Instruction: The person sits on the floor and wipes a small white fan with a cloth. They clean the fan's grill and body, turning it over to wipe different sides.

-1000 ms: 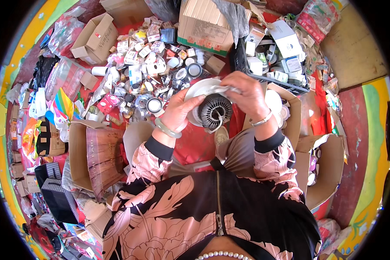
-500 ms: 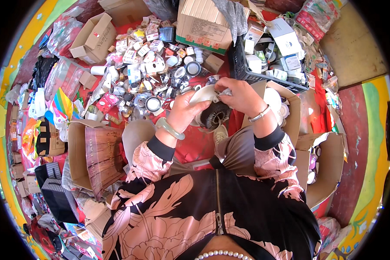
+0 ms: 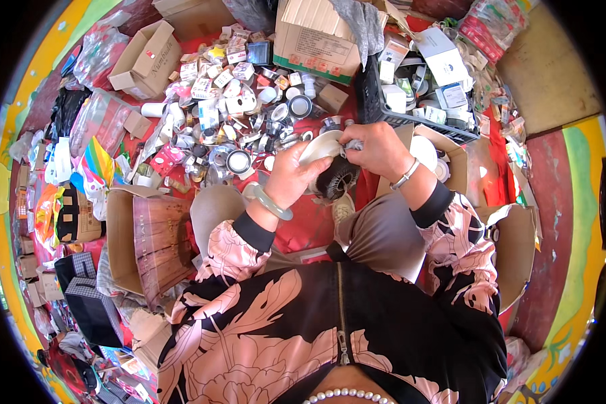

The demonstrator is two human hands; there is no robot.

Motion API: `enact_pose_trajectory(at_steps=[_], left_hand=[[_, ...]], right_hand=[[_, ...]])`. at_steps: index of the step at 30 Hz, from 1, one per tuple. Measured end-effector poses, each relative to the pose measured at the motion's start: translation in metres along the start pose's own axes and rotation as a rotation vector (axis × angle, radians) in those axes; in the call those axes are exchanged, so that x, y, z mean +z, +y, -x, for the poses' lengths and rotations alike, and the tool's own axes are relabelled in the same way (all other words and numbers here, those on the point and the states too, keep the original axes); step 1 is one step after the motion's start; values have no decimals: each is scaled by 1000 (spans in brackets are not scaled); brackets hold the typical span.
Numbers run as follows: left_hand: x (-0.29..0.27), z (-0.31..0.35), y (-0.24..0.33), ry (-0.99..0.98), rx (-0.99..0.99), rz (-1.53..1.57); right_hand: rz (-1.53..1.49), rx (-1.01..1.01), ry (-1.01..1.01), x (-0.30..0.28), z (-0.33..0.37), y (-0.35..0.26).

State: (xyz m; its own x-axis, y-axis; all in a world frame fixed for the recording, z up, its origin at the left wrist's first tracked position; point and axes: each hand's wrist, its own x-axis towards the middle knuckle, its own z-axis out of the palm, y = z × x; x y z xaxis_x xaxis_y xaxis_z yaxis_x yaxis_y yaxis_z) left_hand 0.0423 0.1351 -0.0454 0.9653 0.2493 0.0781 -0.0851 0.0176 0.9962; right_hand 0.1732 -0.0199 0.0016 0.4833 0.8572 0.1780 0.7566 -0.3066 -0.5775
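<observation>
Out in front of me, my left hand [image 3: 288, 176] is closed on the white round rim of a downlight [image 3: 322, 145]. Its black finned heat sink [image 3: 335, 179] faces down toward my body. Closed fingers of my right hand [image 3: 381, 155] pinch a small greyish piece [image 3: 354, 145] at the rim's right side. That piece is too small to name, and whether it belongs to the light I cannot tell. Both hands meet over the red floor between my knees.
Beyond my hands spreads a heap of loose lamp parts and small boxes [image 3: 239, 160]. A black plastic crate [image 3: 377, 108] of boxed goods stands at the far right. Open cartons flank me: one [image 3: 459, 161] holding white discs at right, another [image 3: 122, 236] at left.
My right forearm and elbow have swung outward to the right. The light has tilted a little, with both hands still on it.
</observation>
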Motion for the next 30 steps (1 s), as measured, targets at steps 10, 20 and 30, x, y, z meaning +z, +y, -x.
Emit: enact_pose_trajectory(at_steps=[10, 20, 30], left_hand=[[0, 1, 1, 82, 10, -184], [-2, 1, 8, 59, -8, -228], [-3, 5, 2, -37, -181, 408]], right_hand=[[-71, -16, 63, 11, 1, 4], [23, -11, 138, 20, 2, -10], [6, -429, -141, -17, -4, 5]])
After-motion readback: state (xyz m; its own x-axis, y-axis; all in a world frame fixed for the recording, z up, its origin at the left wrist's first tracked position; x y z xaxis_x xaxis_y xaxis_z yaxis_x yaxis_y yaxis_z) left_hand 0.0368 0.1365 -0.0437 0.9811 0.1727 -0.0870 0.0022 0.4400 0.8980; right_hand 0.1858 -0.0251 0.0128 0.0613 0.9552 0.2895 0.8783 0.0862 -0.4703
